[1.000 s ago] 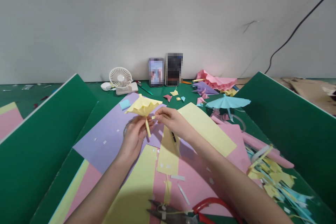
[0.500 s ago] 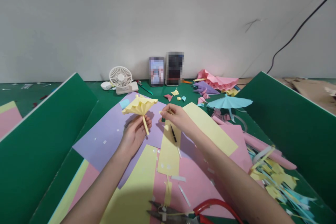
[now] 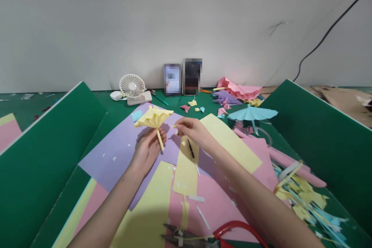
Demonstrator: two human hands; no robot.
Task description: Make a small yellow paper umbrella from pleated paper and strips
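A pleated yellow paper umbrella (image 3: 154,117) is upright and slightly tilted in my left hand (image 3: 148,149), whose fingers close around it near its rolled stick. To the right of it, my right hand (image 3: 193,131) pinches a tiny pale yellow piece of paper (image 3: 174,126) between thumb and fingertips, apart from the umbrella. Beneath the right hand lie a yellow paper strip (image 3: 186,178) and a thin black pen-like tool (image 3: 190,148). A large purple sheet (image 3: 116,147) spreads under the left hand.
Red-handled pliers (image 3: 232,226) lie at the front edge. A blue paper umbrella (image 3: 252,113) and paper scraps (image 3: 308,197) are on the right. At the back stand a white fan (image 3: 132,86), a phone (image 3: 172,80) and a second device (image 3: 192,76). Green panels (image 3: 328,131) flank both sides.
My right hand has moved slightly left, bringing the small paper piece closer to the umbrella. The left hand keeps its hold, and the whole view has shifted a little.
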